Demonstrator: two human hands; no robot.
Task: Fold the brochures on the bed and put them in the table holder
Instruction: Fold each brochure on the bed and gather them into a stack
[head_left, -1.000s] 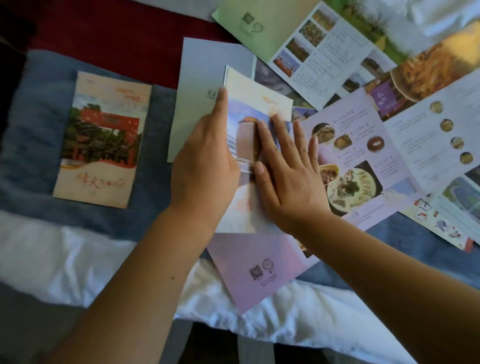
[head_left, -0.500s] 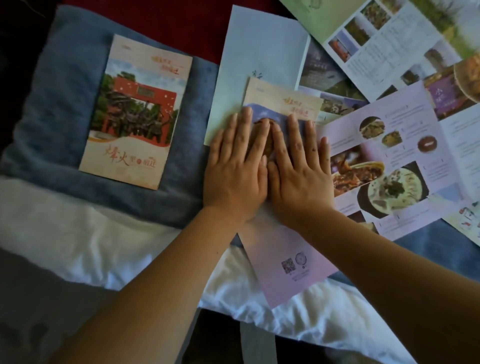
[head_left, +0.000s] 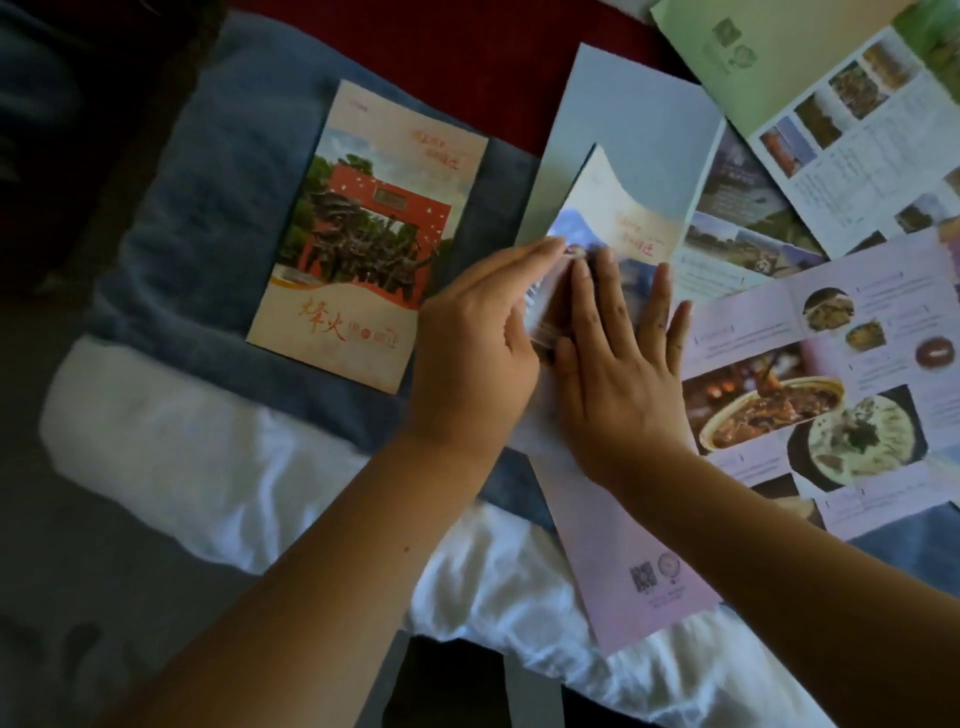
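Note:
A folded cream brochure (head_left: 618, 218) with a blue picture lies on the bed in the middle of the view. My left hand (head_left: 472, 338) pinches its left edge, which curls up off the bed. My right hand (head_left: 618, 364) lies flat on the brochure with fingers spread, pressing it down. A folded brochure with a red gate picture (head_left: 374, 234) rests to the left on a blue blanket (head_left: 171, 218). Unfolded brochures lie to the right: a pink food one (head_left: 841, 364), a green one (head_left: 810, 93) and a grey-blue one (head_left: 639, 119). No table holder is in view.
A white sheet (head_left: 182, 441) covers the bed's near edge under my forearms. A dark red cover (head_left: 457, 57) shows at the top. The pink brochure's back panel (head_left: 639, 561) with a QR code sticks out toward me over the sheet.
Both hands were flat side by side on the cream brochure. Now my left hand has shifted to its left edge and lifts it, while my right hand stays pressing.

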